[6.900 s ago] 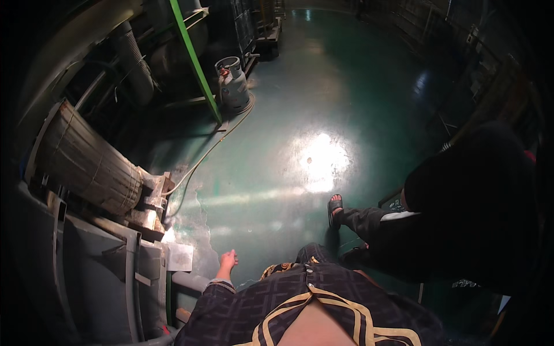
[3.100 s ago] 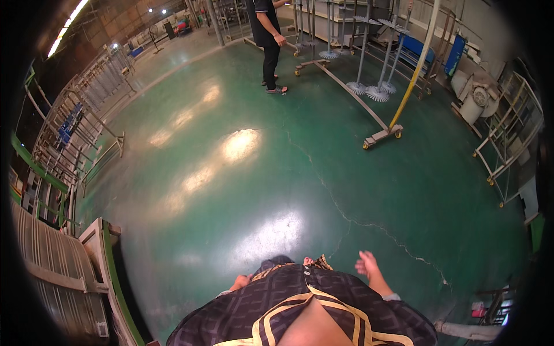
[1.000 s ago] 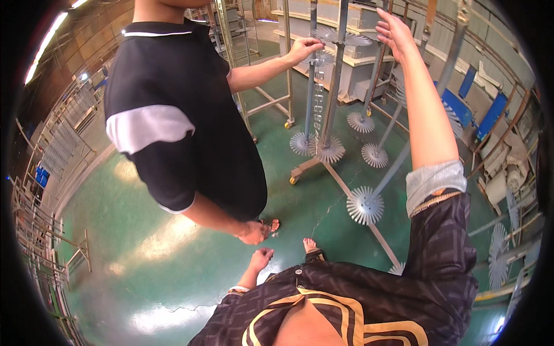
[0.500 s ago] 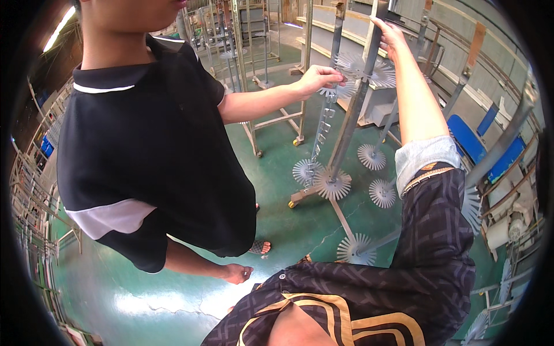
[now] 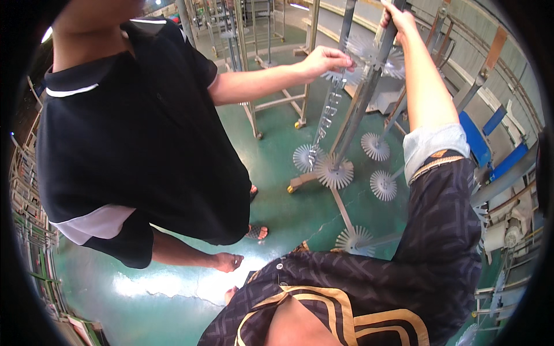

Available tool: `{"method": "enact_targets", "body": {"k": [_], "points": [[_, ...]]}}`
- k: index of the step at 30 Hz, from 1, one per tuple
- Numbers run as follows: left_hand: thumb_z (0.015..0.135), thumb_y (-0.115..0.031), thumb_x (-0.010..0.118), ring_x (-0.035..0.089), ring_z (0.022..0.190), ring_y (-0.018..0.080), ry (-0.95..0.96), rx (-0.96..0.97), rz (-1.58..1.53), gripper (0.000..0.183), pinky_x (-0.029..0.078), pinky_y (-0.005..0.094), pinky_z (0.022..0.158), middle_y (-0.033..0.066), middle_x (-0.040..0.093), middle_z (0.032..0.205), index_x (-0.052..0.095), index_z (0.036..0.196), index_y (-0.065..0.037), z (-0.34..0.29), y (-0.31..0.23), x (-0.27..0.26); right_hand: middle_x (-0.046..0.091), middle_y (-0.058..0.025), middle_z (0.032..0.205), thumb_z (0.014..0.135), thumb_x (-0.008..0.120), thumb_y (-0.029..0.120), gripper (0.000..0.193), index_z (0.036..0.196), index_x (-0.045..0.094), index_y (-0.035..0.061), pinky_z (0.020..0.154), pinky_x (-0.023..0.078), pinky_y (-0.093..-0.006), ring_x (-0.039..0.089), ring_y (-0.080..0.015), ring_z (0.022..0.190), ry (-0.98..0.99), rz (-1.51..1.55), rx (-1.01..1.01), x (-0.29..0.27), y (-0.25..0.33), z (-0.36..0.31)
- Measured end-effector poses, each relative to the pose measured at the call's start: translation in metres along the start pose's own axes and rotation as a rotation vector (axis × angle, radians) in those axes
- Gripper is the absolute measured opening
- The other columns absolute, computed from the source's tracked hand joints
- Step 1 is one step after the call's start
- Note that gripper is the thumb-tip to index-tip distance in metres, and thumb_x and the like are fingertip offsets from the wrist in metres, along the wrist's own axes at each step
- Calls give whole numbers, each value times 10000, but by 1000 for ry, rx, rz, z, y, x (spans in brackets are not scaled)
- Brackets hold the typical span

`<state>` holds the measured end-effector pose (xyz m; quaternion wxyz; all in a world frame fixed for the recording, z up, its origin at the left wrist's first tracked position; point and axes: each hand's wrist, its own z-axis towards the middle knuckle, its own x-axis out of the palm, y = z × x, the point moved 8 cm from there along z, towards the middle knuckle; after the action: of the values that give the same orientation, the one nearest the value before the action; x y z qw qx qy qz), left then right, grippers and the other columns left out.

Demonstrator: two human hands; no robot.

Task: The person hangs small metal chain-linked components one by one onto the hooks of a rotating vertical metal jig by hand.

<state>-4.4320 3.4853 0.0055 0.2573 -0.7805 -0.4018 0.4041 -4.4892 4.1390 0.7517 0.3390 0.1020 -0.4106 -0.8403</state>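
My right hand (image 5: 400, 22) is raised at the upper right, its fingers wrapped round a grey metal pole (image 5: 360, 101). This upright pole carries slotted, fan-like metal discs: an upper disc (image 5: 395, 64) just below my hand and a lower disc (image 5: 334, 170) near the floor. Beside it, a co-worker's hand (image 5: 329, 62) pinches at the rim of an upper disc, above a hanging chain of small shiny metal pieces (image 5: 329, 112). What those fingers hold is too small to make out. My left hand is outside the picture.
A co-worker in a black shirt (image 5: 133, 155) stands close at the left, other hand (image 5: 228, 262) hanging low. More slotted discs (image 5: 375, 147) stand at the right. A wheeled metal frame (image 5: 254, 109) is behind. Blue panels (image 5: 476, 138) lean far right. The floor (image 5: 277, 213) is green.
The view has shifted slightly, so the pole and discs sit a little higher and the co-worker further left. My right hand stays on the pole; the co-worker's hand stays by the upper disc.
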Motion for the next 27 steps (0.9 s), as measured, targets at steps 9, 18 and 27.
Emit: {"method": "enact_targets", "body": {"k": [9,18,27], "points": [[829,-335,593,587,636,209,70,-133,66,372,449,346,602,129,632,672,644,806,33,0,81,5,495,-44,480,731,725,346,353,587,513,104,398,441,-327,499,-181,386,-15,-176,42,-22,-59,-7],[833,-331,594,578,628,201,-9,-225,12,370,444,342,593,123,630,670,644,815,35,-15,147,-4,488,-47,479,765,700,333,331,602,522,107,411,432,-326,495,-185,397,95,-48,106,-4,-84,-18],[838,-328,595,569,620,192,-102,-246,-80,369,439,338,584,117,628,668,643,823,38,-27,197,-14,462,-34,477,754,714,320,327,619,502,111,399,406,-313,480,-175,398,98,64,122,15,-64,-41]]}}
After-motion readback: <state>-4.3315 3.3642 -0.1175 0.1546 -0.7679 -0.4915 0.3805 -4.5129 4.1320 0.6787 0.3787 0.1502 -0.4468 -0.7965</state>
